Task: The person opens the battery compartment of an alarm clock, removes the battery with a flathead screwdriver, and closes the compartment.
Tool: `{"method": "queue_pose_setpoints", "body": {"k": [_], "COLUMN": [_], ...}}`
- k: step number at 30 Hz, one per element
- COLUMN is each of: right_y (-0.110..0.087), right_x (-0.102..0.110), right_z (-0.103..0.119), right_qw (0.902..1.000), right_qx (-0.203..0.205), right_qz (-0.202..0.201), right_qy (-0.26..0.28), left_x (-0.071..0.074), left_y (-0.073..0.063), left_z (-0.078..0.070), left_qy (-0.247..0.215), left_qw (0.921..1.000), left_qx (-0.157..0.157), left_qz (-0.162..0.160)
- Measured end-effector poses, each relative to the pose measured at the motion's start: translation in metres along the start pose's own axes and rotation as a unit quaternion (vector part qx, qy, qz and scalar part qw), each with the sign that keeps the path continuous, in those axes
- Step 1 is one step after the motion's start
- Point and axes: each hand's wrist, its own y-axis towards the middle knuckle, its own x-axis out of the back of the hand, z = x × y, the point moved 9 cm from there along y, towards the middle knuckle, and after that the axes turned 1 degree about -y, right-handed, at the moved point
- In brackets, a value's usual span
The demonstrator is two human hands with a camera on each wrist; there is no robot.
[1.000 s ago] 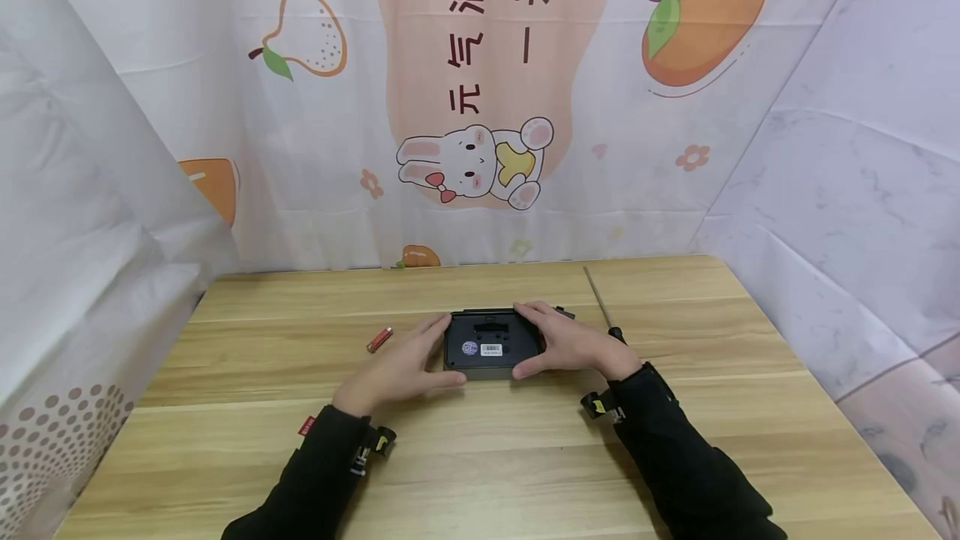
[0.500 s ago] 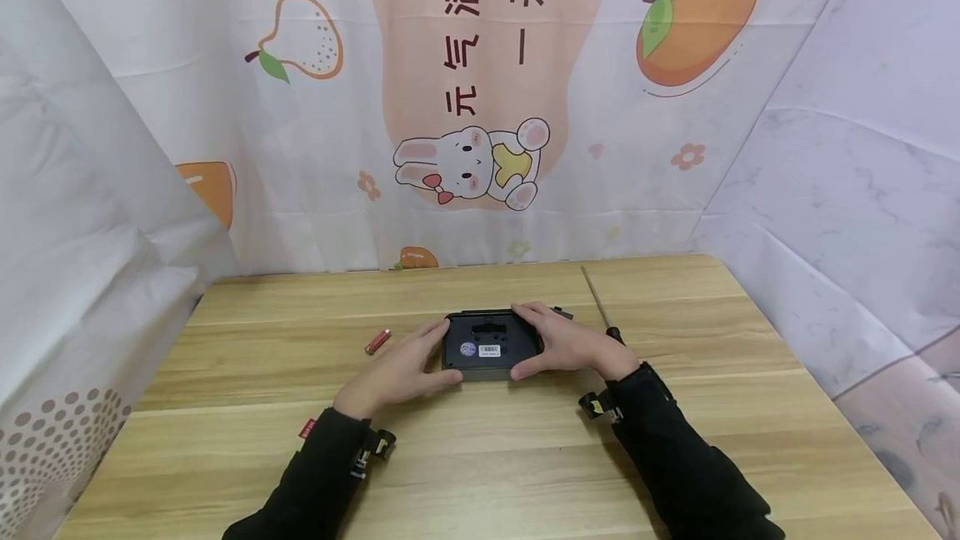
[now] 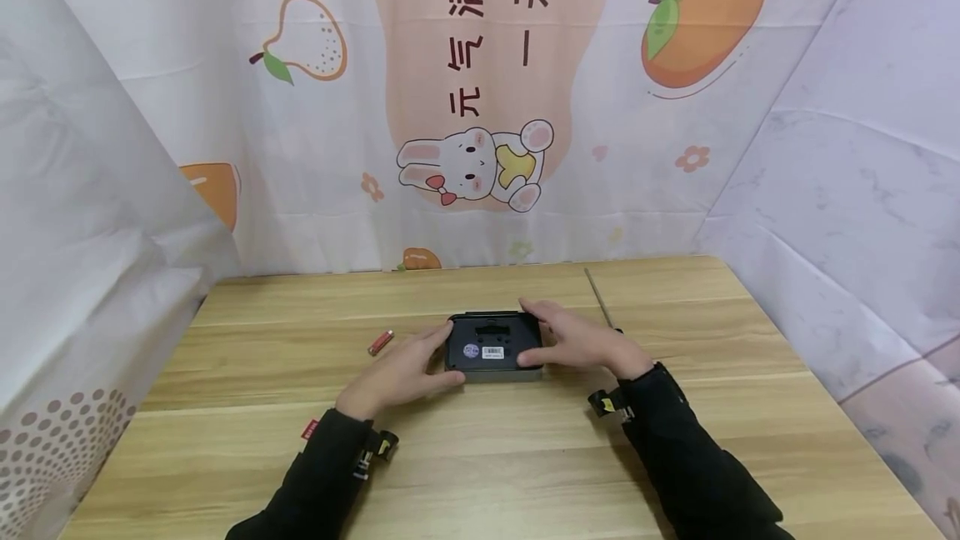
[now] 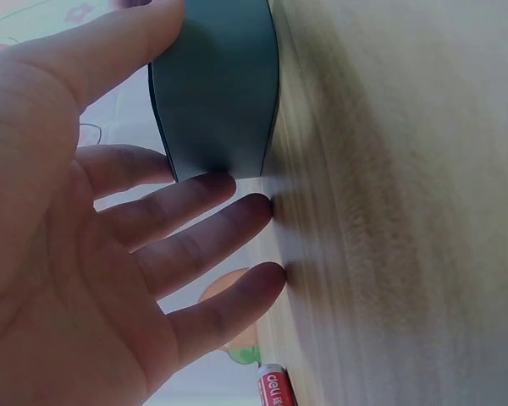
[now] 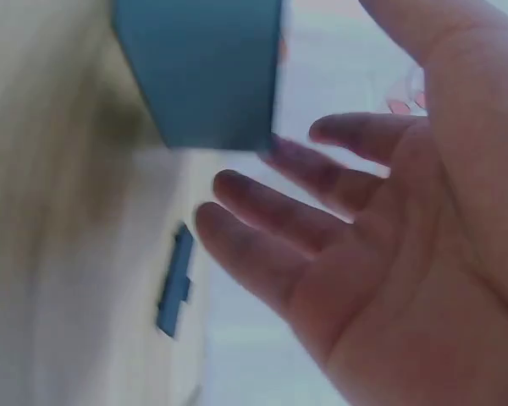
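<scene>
A black rectangular device (image 3: 480, 346) lies on the wooden table, its back with a battery slot, a barcode label and a round sticker facing up. My left hand (image 3: 405, 369) rests against its left end, thumb at the near edge; in the left wrist view the fingers (image 4: 207, 245) are extended, some touching the device's end (image 4: 216, 93). At the right end, my right hand (image 3: 577, 340) hovers with its fingers spread. Its thumb overlaps the device's near right corner in the head view. In the right wrist view the fingers (image 5: 262, 254) are loose and grip nothing.
A red battery (image 3: 381, 342) lies left of the device. To the right is a screwdriver (image 3: 600, 297), its handle mostly behind my right hand. A small dark flat piece (image 5: 176, 283) lies beyond the device's right end. A printed curtain (image 3: 300, 148) hangs behind the table.
My right hand has loosened and shifted right, off the device's right end, now covering the small dark piece in the head view. My left hand and the device have stayed in place.
</scene>
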Motion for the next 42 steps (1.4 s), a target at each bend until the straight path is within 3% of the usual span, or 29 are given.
{"method": "queue_pose_setpoints", "body": {"k": [5, 10, 18, 26, 42], "right_y": [-0.009, -0.011, -0.009, -0.008, -0.007], "right_x": [0.030, 0.041, 0.031, 0.020, 0.019], "right_z": [-0.001, -0.010, -0.032, -0.041, -0.040], "right_qw": [0.9954, 0.9880, 0.9904, 0.9897, 0.9866], "right_qx": [0.028, 0.007, -0.053, -0.049, -0.056], "right_qz": [-0.084, -0.123, -0.072, -0.056, -0.047], "right_qy": [-0.036, -0.093, -0.105, -0.122, -0.146], "left_x": [0.001, 0.001, 0.002, 0.001, 0.001], "left_y": [0.001, 0.001, 0.000, 0.001, -0.001], "left_z": [-0.003, -0.003, -0.003, -0.002, -0.003], "left_qy": [0.004, 0.004, 0.011, 0.013, 0.014], "left_qw": [1.0000, 1.0000, 0.9999, 0.9999, 0.9999], "left_qx": [-0.001, 0.002, 0.000, 0.005, 0.009], "left_qz": [-0.002, -0.001, -0.003, 0.002, 0.003]}}
